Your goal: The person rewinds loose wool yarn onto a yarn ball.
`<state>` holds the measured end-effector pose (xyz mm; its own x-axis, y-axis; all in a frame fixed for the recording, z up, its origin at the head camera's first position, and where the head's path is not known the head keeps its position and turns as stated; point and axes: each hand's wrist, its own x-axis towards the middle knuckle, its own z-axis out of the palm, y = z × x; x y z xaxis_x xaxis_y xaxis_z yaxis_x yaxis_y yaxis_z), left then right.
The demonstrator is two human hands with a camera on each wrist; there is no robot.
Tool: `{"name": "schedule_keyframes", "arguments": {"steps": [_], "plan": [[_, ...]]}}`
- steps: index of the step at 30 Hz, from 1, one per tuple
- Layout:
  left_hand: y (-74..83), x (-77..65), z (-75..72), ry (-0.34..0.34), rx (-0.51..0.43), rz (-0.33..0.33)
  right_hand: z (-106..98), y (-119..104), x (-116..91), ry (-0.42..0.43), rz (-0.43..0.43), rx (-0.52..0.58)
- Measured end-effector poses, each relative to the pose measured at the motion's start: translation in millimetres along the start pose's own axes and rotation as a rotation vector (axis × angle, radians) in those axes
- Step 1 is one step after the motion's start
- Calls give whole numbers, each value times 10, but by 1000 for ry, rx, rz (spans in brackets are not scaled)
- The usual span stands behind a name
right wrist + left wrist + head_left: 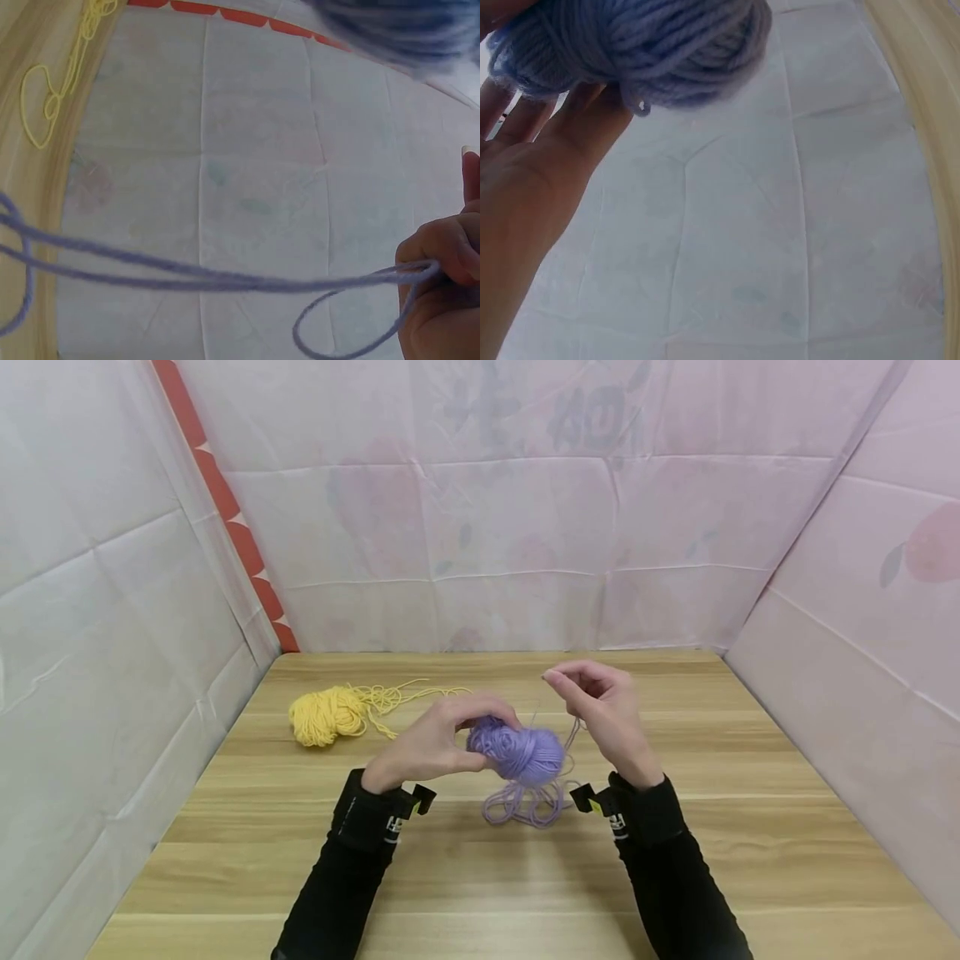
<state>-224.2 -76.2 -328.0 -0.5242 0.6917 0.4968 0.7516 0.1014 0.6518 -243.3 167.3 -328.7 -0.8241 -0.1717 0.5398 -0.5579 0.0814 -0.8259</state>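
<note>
My left hand point(442, 739) holds a ball of purple yarn point(525, 756) above the table, thumb on the near side and fingers over the far side. The left wrist view shows the wound strands of the purple ball point(667, 52) between thumb and fingers. To its right, my raised right hand point(603, 706) has curled fingers that pinch purple yarn strands point(187, 274), which trail down from the hand in the right wrist view. Below the ball, loose loops of purple yarn point(528, 806) lie on the wood.
A ball of yellow yarn point(327, 716) lies at the back left of the wooden table point(480, 893), its loose strands point(390, 697) running right toward the left hand. White patterned sheets point(517, 527) wall the table at the back and on both sides.
</note>
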Motion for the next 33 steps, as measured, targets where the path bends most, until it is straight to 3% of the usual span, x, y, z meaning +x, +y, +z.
{"name": "schedule_keyframes", "arguments": {"steps": [5, 10, 17, 26, 33], "plan": [[57, -35, -37, 13, -160, -5, 47, 87, 20, -68, 61, -38], [80, -56, -87, 98, -273, 36, 91, 136, 29, -151, 119, -50], [68, -92, -152, 324, -351, 69, 133, 150, -1, -238, 195, -13], [91, -103, -165, 661, -415, -68, 185, 150, 1, -363, 177, -61], [77, -73, -208, 852, -449, -138, 186, 132, 10, -391, 182, -124]]}}
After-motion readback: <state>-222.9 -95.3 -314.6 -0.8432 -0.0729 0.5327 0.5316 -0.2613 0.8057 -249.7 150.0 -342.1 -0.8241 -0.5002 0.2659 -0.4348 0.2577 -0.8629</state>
